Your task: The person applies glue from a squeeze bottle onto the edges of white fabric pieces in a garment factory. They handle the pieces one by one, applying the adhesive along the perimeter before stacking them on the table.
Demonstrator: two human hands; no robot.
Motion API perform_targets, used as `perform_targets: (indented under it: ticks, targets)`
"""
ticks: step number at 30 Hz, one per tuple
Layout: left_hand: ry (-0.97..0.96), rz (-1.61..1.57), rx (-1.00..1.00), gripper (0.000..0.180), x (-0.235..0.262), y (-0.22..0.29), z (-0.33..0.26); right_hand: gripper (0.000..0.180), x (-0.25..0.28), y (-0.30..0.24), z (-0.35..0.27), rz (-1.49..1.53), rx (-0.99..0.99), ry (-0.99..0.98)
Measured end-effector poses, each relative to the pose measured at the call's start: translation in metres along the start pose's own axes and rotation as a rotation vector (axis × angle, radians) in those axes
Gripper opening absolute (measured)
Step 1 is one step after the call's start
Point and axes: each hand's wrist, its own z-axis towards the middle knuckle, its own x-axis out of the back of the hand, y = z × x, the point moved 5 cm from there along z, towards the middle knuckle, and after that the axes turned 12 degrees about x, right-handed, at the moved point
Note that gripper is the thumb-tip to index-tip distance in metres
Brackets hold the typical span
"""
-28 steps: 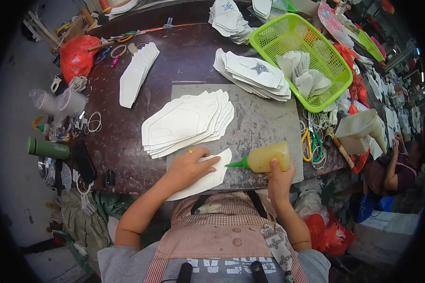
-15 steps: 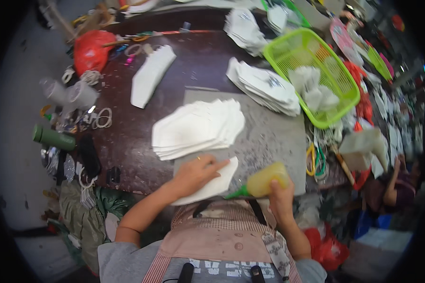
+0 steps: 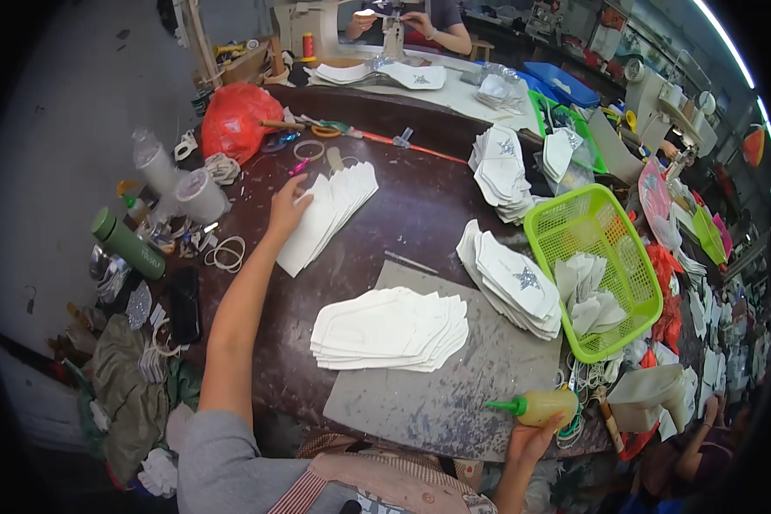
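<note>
My left hand (image 3: 287,206) reaches far out over the dark table and rests on the near edge of a fanned stack of white cut pieces (image 3: 327,216). My right hand (image 3: 531,439) grips a yellow squeeze bottle with a green nozzle (image 3: 535,406) at the lower right edge of a grey work board (image 3: 454,377). A second fanned stack of white shaped pieces (image 3: 392,328) lies on that board, between my two arms.
A green mesh basket (image 3: 595,270) with white pieces stands right, beside a pile of star-marked pieces (image 3: 510,278). A red bag (image 3: 238,120), plastic bottles (image 3: 158,167), a green flask (image 3: 127,244) and rubber bands crowd the left. Another person's hands (image 3: 420,19) work at the far table.
My left hand left the white piece at the near table edge and stretched to the far stack. The piece is gone from the near edge. The bottle stayed in my right hand.
</note>
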Motion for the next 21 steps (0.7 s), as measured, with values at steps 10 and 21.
perform_targets:
  ticks: [10, 21]
  targets:
    - [0.272, 0.37, -0.146, 0.051, -0.008, 0.029, -0.012, 0.061, -0.004, -0.001, -0.003, 0.015, 0.014, -0.107]
    - [-0.46, 0.368, -0.524, 0.046, -0.041, 0.21, -0.23, 0.053, -0.01, -0.002, -0.004, -0.002, -0.029, -0.084]
